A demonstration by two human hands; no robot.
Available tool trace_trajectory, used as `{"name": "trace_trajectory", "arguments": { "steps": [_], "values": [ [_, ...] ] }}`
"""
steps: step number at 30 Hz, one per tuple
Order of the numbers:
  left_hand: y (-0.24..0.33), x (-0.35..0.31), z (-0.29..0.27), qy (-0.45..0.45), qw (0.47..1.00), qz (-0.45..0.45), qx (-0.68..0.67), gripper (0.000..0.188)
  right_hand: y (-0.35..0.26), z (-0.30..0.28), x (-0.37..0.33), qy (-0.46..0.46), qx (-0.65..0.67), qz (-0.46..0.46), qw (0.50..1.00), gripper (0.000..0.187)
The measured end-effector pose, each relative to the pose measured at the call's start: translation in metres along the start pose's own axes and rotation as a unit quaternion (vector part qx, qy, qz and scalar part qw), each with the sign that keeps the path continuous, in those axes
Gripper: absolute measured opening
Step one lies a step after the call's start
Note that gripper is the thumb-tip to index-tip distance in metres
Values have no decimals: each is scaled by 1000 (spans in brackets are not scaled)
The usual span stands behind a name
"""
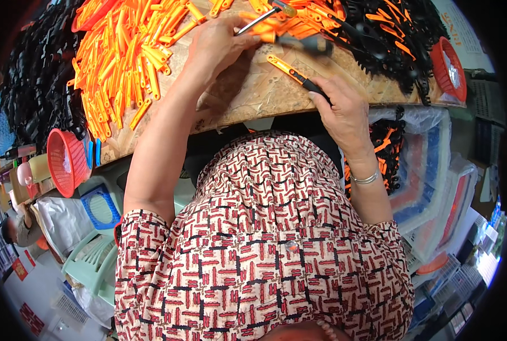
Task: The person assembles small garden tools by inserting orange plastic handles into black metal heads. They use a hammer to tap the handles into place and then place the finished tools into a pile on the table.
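Note:
My right hand [341, 108] is closed on the black end of a slim orange-and-black handle [287, 69], thumb and fingers pinching it just over the table's near edge. Its orange end has a small hole and points up and left. Farther left, my left hand [216, 48] reaches over the table beside the orange heap, its fingers curled. At its fingertips are a tool with a thin metal shaft [256, 21] and a blurred orange piece [266, 34]. A dark, motion-smeared shape [307, 45] lies to their right. What the left fingers grip is unclear.
A large heap of orange handles [120, 51] covers the table's left. Black parts pile up at far left [40, 68] and right [378, 42]. Red baskets stand at the left [69, 162] and right [449, 69]. Plastic-wrapped crates [421, 170] are below right; a pale green chair [91, 261] is below left.

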State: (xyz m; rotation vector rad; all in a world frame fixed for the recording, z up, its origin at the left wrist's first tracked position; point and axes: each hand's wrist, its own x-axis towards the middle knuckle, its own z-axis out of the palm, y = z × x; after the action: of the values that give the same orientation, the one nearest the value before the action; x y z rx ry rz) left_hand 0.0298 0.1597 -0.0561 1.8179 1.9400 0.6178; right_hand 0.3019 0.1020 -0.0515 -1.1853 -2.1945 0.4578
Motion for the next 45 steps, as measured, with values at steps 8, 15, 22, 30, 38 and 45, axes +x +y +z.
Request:
{"name": "trace_trajectory", "arguments": {
  "steps": [8,15,22,30,38,45],
  "values": [
    [-19,-20,-15,69,976,-95,-186,29,18,7,19,63,14,75,995,21],
    [-13,-32,2,78,991,-25,-105,22,26,7,30,147,80,83,982,23],
    [-1,11,2,78,997,18,0,31,-5,0,9,5,134,58,989,24],
    [-23,20,4,138,978,111,108,28,-10,-7,-22,-80,158,107,978,28],
    [-23,0,0,128,991,14,38,26,-10,2,-29,-60,163,136,975,30],
    [17,8,13,-40,998,28,51,36,-10,0,-29,-55,138,106,983,30]
  ]
}}
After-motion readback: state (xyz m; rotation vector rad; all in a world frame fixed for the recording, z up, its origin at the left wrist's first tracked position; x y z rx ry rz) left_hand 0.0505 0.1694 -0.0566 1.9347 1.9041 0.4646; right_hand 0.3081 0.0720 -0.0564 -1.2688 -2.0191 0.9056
